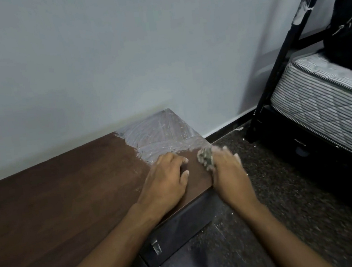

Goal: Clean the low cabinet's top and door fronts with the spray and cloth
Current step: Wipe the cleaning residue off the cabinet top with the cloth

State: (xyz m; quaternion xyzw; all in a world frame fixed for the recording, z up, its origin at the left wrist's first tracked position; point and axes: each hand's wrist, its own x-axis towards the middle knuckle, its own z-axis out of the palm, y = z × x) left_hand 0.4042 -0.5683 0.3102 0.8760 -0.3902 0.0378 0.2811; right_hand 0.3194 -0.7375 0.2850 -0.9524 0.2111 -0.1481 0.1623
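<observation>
One low dark-brown wooden cabinet (pixel 67 191), one crumpled greenish foam-covered cloth (pixel 205 158), two hands. White foam smear (pixel 162 135) covers cabinet's far right corner. Black bed frame (pixel 288 48), striped mattress (pixel 322 102) at right. Left hand (pixel 167 176) flat on top, fingers loosely spread. Right hand (pixel 225 167) grips cloth at cabinet's right edge; blurred.

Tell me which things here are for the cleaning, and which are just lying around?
For the cleaning:
cabinet top, foamy at its far end
door front
soapy cloth, gripped in the right hand
left hand, resting flat on the top

Just lying around:
striped mattress
black bed frame
black bag
</observation>
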